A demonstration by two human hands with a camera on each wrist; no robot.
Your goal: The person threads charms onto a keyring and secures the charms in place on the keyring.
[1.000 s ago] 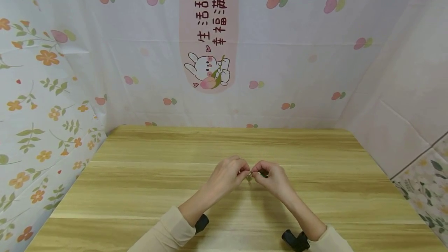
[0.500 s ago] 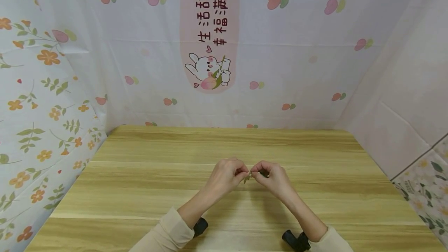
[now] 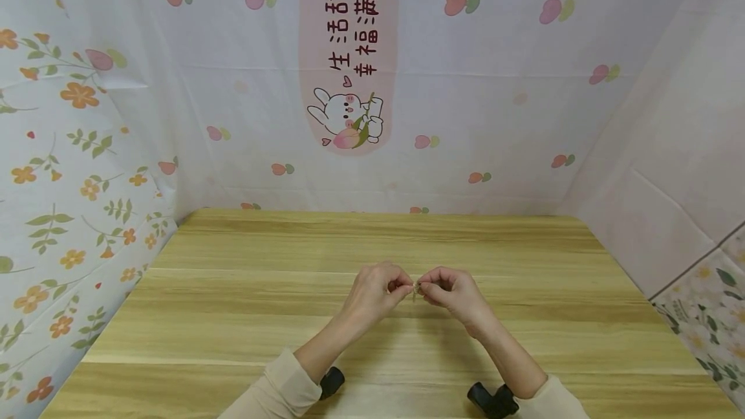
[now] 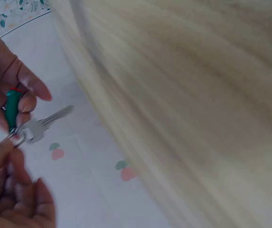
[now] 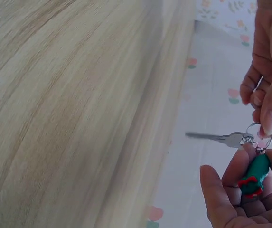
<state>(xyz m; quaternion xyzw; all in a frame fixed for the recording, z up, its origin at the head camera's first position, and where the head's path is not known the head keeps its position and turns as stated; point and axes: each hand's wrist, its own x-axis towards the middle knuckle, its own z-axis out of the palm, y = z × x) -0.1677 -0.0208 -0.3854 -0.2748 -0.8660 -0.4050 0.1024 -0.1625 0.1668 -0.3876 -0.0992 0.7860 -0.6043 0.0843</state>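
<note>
My left hand (image 3: 375, 290) pinches a metal key ring (image 5: 253, 125) between thumb and fingertips. From the ring a silver key (image 5: 221, 137) sticks out sideways, and in the left wrist view the key (image 4: 36, 130) points up to the right. Close beside it, my right hand (image 3: 456, 296) holds a small green charm with red parts (image 5: 256, 175), joined to the ring by a short metal link. Both hands are up above the table, fingertips almost meeting. The head view shows the ring and key only as a tiny glint between them.
A wood-grain table (image 3: 233, 315) lies under the hands. Printed white cloth (image 3: 495, 102) hangs at the back, with flowered cloth (image 3: 75, 167) on the left. Black wrist devices (image 3: 491, 399) show at both forearms near the front.
The key hanging between the hands has turned and looks narrower in the head view. My right fingers have shifted, and the dark green charm seen in that hand earlier is now hidden there.
</note>
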